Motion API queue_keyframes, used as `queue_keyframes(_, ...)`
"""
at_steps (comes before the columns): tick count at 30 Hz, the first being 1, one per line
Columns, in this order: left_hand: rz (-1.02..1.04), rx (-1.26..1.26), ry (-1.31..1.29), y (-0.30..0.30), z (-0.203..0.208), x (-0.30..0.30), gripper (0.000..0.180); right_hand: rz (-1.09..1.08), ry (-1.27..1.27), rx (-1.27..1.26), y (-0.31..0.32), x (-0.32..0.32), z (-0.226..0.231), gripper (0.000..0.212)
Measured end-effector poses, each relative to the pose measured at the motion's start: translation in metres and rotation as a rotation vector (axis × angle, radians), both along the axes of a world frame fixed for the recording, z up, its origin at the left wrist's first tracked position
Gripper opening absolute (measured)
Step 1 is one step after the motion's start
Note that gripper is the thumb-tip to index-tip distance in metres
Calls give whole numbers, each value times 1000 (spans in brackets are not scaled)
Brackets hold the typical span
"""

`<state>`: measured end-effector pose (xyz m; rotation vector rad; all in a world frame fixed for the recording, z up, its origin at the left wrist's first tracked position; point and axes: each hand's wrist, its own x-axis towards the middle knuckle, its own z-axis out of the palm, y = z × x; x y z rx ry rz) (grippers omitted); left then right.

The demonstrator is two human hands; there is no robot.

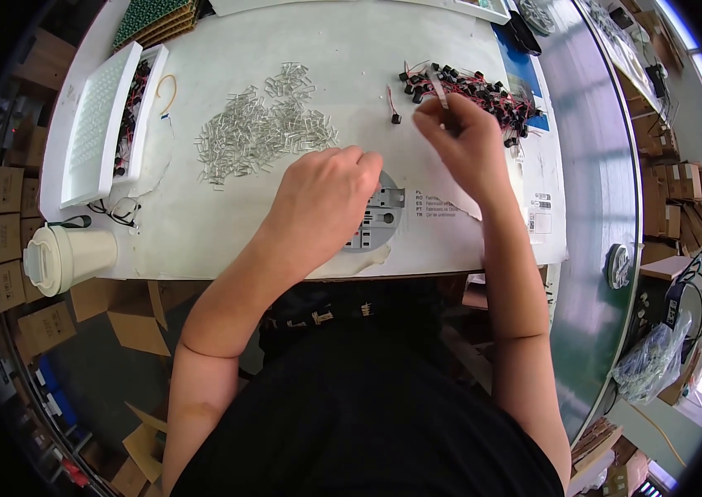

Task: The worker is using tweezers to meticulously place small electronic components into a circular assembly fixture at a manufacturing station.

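My left hand (324,195) is closed, fingers curled down over the left part of a round grey plate (384,235) at the table's near edge. What those fingers pinch, if anything, is hidden. Slots and a dark round hole show on the plate's uncovered side. My right hand (471,149) is closed around a thin pale strip (437,88), which points up from between thumb and fingers; its kind is unclear. Just beyond that hand lies a pile of small black parts with red wires (492,98). One loose black part (396,118) sits apart, left of the right hand.
Many short clear tubes (256,128) are spread over the white table (351,50). At the left stand a white foam box (103,124) with wired parts inside and a cream lidded container (74,255). Stacked green boards (152,18) lie at the far left.
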<state>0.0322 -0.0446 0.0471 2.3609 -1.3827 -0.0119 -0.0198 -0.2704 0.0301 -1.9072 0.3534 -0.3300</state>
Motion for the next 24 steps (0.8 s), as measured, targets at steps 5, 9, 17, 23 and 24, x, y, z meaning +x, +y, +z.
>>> queue_keyframes(5, 0, -158, 64, 4, -5, -2, 26, 71, -222, -780, 1, 22, -31, 22)
queue_keyframes(9, 77, -454, -49, 12, -2, 9, 36, 151, -6, -44, 11, 2, 16, 25)
queue_keyframes(17, 136, -554, 588, 19, 19, 11, 24, 202, 64, 420, 47, -35, 31, 29)
queue_keyframes(23, 162, -611, 898, 19, 7, 8, 13, 151, -100, 336, 57, -42, 16, 24)
queue_keyframes(24, 158, -616, 926, 18, 7, 7, 14, 150, -82, 329, 57, -42, 16, 22)
